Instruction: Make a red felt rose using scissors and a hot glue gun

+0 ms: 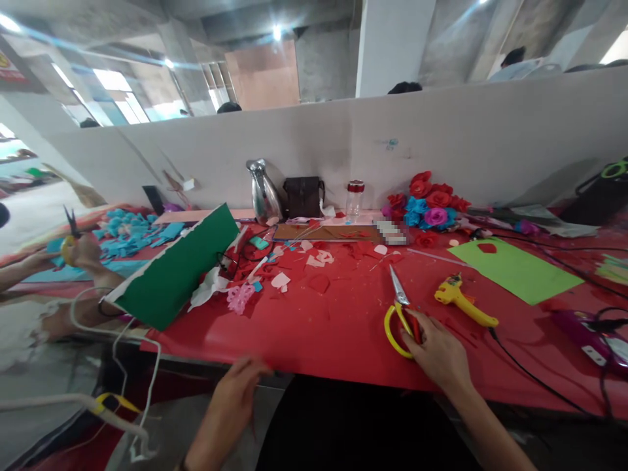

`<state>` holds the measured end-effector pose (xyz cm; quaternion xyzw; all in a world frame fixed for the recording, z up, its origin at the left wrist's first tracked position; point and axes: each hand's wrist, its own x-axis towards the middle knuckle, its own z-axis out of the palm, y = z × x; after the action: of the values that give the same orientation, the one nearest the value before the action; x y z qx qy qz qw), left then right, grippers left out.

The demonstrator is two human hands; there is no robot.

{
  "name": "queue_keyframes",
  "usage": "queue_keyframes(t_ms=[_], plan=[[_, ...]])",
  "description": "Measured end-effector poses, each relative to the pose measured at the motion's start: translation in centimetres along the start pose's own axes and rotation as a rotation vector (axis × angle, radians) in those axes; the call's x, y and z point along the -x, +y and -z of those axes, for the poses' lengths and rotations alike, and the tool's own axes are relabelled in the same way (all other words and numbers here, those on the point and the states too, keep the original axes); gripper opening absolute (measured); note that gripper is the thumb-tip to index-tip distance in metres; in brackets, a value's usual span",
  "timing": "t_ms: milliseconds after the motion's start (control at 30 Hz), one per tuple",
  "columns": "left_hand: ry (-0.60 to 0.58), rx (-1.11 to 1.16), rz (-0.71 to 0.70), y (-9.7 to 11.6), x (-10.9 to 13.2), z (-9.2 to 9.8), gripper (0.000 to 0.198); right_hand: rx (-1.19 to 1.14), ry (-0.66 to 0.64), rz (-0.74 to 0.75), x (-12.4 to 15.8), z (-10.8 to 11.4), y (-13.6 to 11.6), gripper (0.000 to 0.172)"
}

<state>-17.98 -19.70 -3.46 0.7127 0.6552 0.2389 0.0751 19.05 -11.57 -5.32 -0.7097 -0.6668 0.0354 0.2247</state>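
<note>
My right hand [439, 350] is closed on the handles of a pair of scissors [400, 288] with yellow and red grips. Its blades lie on the red table top, pointing away from me. Just right of it lies a yellow glue gun [461, 302] with a black cord. At the table's near edge, my left hand [235, 392] has its fingers drawn together, somewhat blurred. Whatever they pinch cannot be made out. Scattered on the table beyond are red and pink paper petals [280, 282] and a pink lacy piece [240, 297].
A green board [184, 275] stands at left, with a co-worker's hand [83, 252] holding scissors beyond it. Along the wall are a steel jug [263, 193], a dark bag [303, 196], a glass jar [354, 201] and paper flowers [432, 203]. Green paper [524, 271] lies right.
</note>
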Motion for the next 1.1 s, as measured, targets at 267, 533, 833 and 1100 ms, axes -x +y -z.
queue_keyframes(t_ms=[267, 533, 833, 1100], plan=[[0.08, -0.113, 0.102, 2.8, -15.5, -2.4, 0.023, 0.075, -0.025, 0.057, -1.2, 0.6, 0.2, 0.037], [0.022, -0.125, -0.032, 9.7, -20.6, -7.6, 0.029, 0.174, 0.068, -0.022, -1.3, 0.2, -1.0, 0.034], [-0.078, -0.126, -0.122, 20.0, -24.5, -13.6, 0.023, 0.101, 0.074, -0.001, -1.4, 0.5, -1.1, 0.029], [-0.077, -0.123, -0.149, 19.4, -24.5, -13.8, 0.032, 0.086, 0.106, -0.042, -2.2, 0.5, -0.6, 0.03]])
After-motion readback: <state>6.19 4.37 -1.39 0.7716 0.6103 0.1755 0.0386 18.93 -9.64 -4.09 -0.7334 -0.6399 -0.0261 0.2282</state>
